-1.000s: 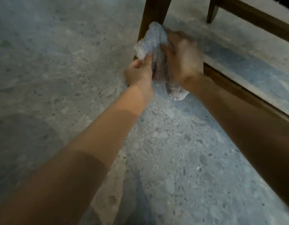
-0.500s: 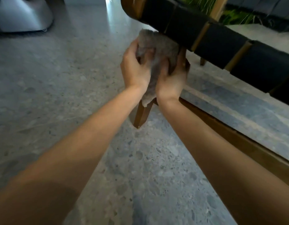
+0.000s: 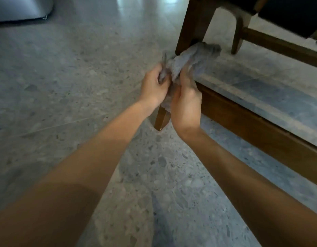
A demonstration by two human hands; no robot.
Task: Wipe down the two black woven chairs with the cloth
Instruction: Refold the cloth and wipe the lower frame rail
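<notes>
Grey cloth (image 3: 193, 57) bunched in both hands at the chair's wooden leg (image 3: 195, 20).
The cloth is gripped by the left hand (image 3: 154, 86) and right hand (image 3: 186, 102), held close together in front of the leg, below the black woven seat (image 3: 287, 13). It is probably gathered so that a firm pad can be drawn along the frame. Contact with the wood cannot be told.

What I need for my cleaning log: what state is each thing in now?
left hand: grips the cloth's left end.
right hand: grips the cloth beside it.
cloth: bunched, held in both hands before the chair leg.
chair leg: standing on the floor, middle hidden by cloth and hands.
black seat: mostly out of frame.
</notes>
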